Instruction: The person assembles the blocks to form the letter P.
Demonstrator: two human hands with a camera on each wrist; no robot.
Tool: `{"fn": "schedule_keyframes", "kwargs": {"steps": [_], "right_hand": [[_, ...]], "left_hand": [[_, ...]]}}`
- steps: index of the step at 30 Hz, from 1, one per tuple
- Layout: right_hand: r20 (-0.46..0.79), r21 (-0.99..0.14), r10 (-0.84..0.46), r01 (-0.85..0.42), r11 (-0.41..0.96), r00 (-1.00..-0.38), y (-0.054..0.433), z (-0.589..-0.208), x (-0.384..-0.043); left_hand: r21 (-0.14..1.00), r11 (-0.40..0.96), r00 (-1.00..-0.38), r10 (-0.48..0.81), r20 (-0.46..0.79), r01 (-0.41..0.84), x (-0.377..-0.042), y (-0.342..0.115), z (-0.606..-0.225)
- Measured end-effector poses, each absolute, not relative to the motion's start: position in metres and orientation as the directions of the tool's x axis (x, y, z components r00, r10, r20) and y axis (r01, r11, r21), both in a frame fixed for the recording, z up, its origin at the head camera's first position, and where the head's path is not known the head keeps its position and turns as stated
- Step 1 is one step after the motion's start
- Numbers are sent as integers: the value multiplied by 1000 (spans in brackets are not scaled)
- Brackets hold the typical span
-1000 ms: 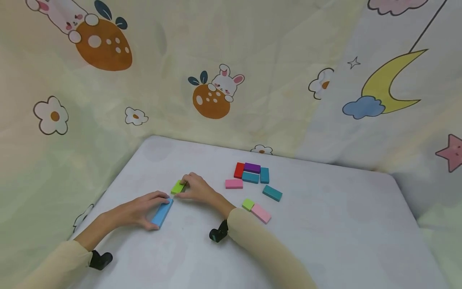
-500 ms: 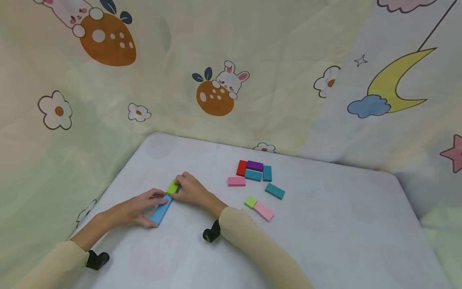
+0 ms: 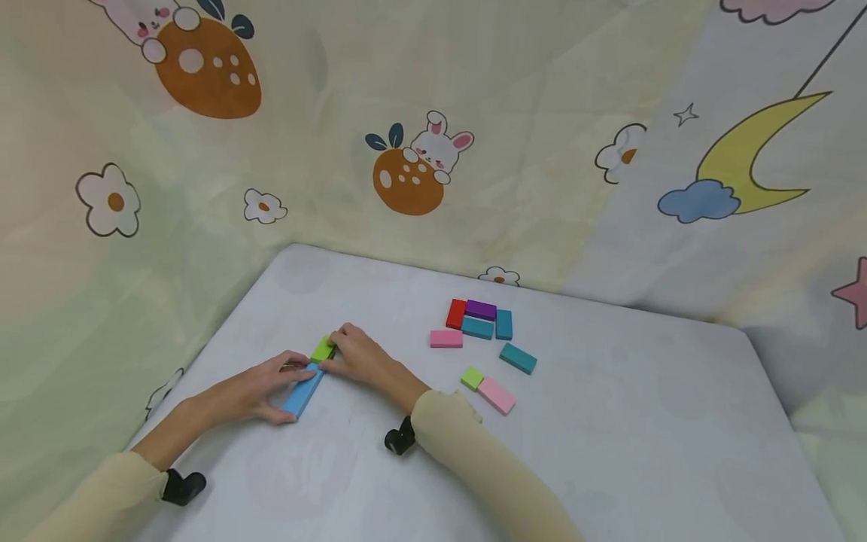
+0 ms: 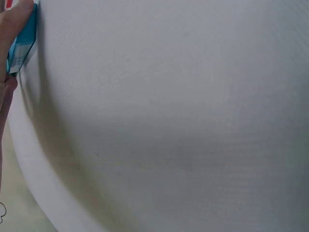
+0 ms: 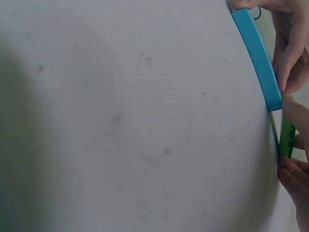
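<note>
A long light-blue block (image 3: 302, 394) lies flat on the white table, and my left hand (image 3: 254, 388) grips it with the thumb at its near end and fingertips at its far end. Against that far end sits a lime-green block (image 3: 321, 349), pinched by my right hand (image 3: 363, 363) between thumb and fingers. In the right wrist view the blue block (image 5: 258, 60) and the green block (image 5: 287, 135) stand nearly end to end, the green one partly hidden by fingers. Only a corner of the blue block (image 4: 21, 46) shows in the left wrist view.
To the right lie a red block (image 3: 456, 313), a purple block (image 3: 481, 309), several teal blocks (image 3: 518, 358) and a pink block (image 3: 446, 339). Nearer, a small green block (image 3: 472, 378) touches a light-pink block (image 3: 497, 396). A patterned cloth (image 3: 528, 150) hangs behind the table.
My right hand has brought the lime-green block left and nearer, up to the end of the blue block. My left hand keeps its hold; the view has shifted slightly.
</note>
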State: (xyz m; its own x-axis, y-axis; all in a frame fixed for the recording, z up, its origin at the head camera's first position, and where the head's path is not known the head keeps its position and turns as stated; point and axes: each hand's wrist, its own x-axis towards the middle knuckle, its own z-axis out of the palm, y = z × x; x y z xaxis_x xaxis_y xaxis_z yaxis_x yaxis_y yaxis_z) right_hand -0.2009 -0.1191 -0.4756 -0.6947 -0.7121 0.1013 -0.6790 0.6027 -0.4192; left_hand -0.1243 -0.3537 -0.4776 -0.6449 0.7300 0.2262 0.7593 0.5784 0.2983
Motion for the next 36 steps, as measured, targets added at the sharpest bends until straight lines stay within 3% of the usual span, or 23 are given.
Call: {"fn": "schedule_keyframes", "kwargs": {"steps": [10, 23, 30, 36], "right_hand": [[141, -372, -709, -701, 609, -691, -117, -477, -195], [149, -198, -697, -712, 674, -701, -122, -480, -187], [142, -180, -668, -683, 708, -730, -126, -483, -182], [146, -99, -664, -678, 728, -734, -129, -481, -178]], "left_hand": [[277, 587, -644, 735, 212, 761, -124, -354, -478], [261, 696, -737, 668, 106, 669, -120, -347, -471], [256, 670, -714, 684, 152, 697, -119, -347, -471], [245, 650, -692, 700, 175, 720, -119, -346, -471]]}}
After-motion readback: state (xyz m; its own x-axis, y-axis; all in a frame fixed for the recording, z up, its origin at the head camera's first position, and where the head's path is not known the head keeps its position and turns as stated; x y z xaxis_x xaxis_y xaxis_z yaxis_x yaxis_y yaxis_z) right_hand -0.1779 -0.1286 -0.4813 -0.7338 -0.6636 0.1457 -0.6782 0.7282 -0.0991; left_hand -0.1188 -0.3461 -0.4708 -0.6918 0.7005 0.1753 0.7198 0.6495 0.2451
